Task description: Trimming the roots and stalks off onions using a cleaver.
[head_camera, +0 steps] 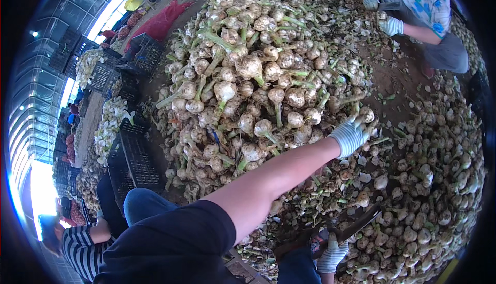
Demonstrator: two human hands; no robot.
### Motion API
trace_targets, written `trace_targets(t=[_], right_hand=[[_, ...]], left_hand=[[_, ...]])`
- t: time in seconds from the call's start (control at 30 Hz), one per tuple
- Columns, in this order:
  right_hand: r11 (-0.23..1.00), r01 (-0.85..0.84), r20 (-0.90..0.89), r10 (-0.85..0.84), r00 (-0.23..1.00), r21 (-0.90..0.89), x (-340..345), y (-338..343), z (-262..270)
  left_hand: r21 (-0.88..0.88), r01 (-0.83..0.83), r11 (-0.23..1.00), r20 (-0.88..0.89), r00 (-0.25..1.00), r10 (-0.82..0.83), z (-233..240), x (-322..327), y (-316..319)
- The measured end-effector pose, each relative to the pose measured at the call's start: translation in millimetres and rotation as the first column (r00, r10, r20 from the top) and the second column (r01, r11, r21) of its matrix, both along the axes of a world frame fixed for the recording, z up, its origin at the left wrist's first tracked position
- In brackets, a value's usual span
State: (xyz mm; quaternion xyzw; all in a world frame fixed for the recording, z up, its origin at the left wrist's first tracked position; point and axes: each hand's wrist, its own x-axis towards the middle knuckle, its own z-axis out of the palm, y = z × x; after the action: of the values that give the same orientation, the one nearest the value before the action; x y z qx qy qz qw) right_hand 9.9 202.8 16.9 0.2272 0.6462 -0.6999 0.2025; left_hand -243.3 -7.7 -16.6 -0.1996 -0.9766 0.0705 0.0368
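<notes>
My left hand (350,135), in a striped knit glove, reaches to the right edge of a large heap of garlic bulbs with stalks (248,67). Its fingertips touch a garlic bulb (366,114) beside a thick stalk; whether they grip it is unclear. Low in the view, my right hand (333,255), gloved alike, is closed around the handle of a broad-bladed knife (360,222), whose blade points up and to the right. Cut stalk pieces and loose skins (325,198) lie between my hands. Garlic bulbs with short stems (410,222) cover the ground at the right.
A co-worker (418,20) in striped gloves squats at the upper right with a blade and a bulb. Black plastic crates (141,160) stand left of the heap, near a red mesh sack (159,24). Another person (83,245) in a striped shirt sits at the lower left.
</notes>
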Motion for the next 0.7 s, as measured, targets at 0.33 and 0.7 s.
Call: trace_targets(t=[0.33,0.7], right_hand=[[0.994,-0.05,-0.124,0.062,0.99,0.093,-7.2,1.2,21.3],[0.852,-0.214,-0.54,0.477,0.693,0.478,-58.2,-25.7,176.2]], left_hand=[[0.316,-0.548,-0.775,0.415,0.814,-0.407,77.3,204.6,23.1],[0.656,-0.499,-0.566,0.337,0.865,-0.371,208.7,294.2,-42.2]])
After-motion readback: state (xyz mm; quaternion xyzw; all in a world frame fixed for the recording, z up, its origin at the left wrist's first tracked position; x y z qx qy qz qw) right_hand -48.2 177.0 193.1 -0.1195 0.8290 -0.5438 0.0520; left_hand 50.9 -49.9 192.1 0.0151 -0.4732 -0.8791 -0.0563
